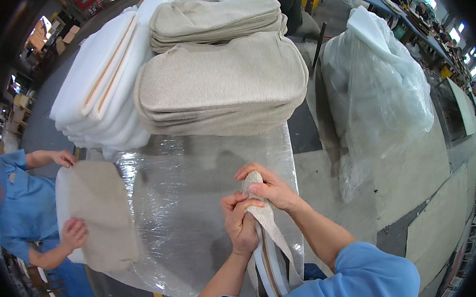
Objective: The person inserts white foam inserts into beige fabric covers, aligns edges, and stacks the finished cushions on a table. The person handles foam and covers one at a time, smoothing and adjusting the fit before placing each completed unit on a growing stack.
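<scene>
In front of me a cushion pad (264,260), with white outer layers and a tan core strip, stands on its edge. A beige fabric cover (273,232) wraps its far end and hangs loose along the sides nearer to me. My left hand (240,221) is closed on the cover at the left of that end. My right hand (272,188) grips the covered tip from the right, its thumb pressed on top and its fingers curled round the far side. The pad's near end reaches my body.
A plastic-wrapped table (198,206) lies under my hands. Across it are stacked beige covers (222,83) and white padding sheets (100,75). At left, a co-worker (26,191) handles another beige cover (102,213) over white padding. A plastic-bagged bundle (377,83) stands to the right.
</scene>
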Demonstrator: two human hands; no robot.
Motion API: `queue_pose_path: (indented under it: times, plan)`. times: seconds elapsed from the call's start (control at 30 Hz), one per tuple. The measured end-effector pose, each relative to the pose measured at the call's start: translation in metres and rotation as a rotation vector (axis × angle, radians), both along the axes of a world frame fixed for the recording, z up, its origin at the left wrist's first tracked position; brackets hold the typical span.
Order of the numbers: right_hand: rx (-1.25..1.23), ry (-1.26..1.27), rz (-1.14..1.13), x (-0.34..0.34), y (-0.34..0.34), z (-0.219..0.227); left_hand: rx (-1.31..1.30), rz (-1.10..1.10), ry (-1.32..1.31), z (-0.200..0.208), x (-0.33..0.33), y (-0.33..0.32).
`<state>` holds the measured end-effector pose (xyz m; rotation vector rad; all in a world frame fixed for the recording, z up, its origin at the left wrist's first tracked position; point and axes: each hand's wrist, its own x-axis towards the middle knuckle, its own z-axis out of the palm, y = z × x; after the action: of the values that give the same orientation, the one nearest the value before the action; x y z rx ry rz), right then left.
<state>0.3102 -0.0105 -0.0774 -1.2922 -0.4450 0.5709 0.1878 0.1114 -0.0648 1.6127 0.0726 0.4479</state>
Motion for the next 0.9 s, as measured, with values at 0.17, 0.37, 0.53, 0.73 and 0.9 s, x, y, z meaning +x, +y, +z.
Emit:
queue_pose_path:
  times: [0.17,0.37,0.53,0.73,0.9]
  plan:
    - [-0.056,0.061,-0.006,-0.01,-0.004,0.011,-0.017,0.014,-0.004,-0.001,0.0,-0.001]
    - [-0.02,0.135,-0.006,-0.014,-0.002,0.022,0.049,0.007,0.002,0.0,-0.001,0.003]
    - [-0.021,0.227,0.046,-0.002,-0.005,0.015,0.064,0.011,0.01,0.001,0.0,0.002]
    - [-0.068,0.222,-0.014,-0.016,-0.003,0.025,0.022,0.033,-0.006,0.003,0.003,-0.001]
    - [-0.085,0.274,0.002,-0.02,-0.007,0.036,-0.014,0.026,-0.004,0.002,0.004,-0.003]
